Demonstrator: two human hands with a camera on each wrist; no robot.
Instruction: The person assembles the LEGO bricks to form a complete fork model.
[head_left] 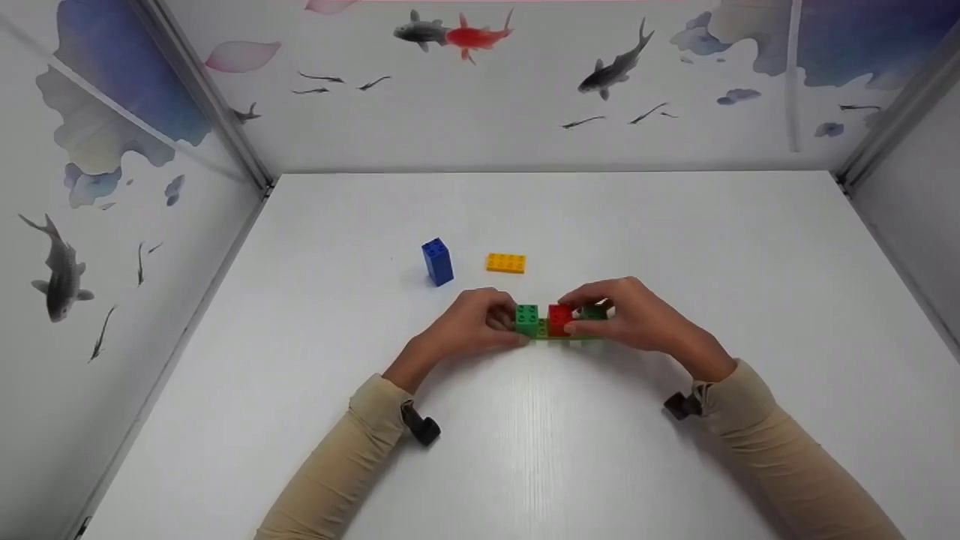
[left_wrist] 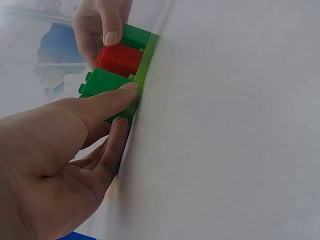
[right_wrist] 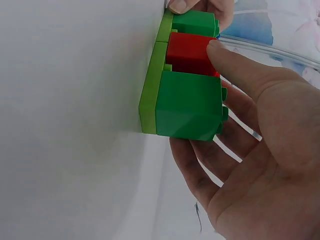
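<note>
Two light green base bricks (right_wrist: 152, 90) lie end to end on the table, and three taller bricks stand on them in a row. A green brick (head_left: 526, 320) is at the left, a red brick (head_left: 558, 319) in the middle, and another green brick (right_wrist: 189, 106) at the right. My left hand (head_left: 474, 322) grips the left end, its thumb against the left green brick and base. With thumb and fingers, my right hand (head_left: 637, 315) pinches the red brick; in the head view it partly hides the right green brick.
Beyond the left hand a tall blue brick (head_left: 438, 262) stands upright. To its right lies a flat yellow-orange brick (head_left: 505, 262). The white table (head_left: 480, 465) is bounded by a back wall (head_left: 510, 142) and side walls with painted fish.
</note>
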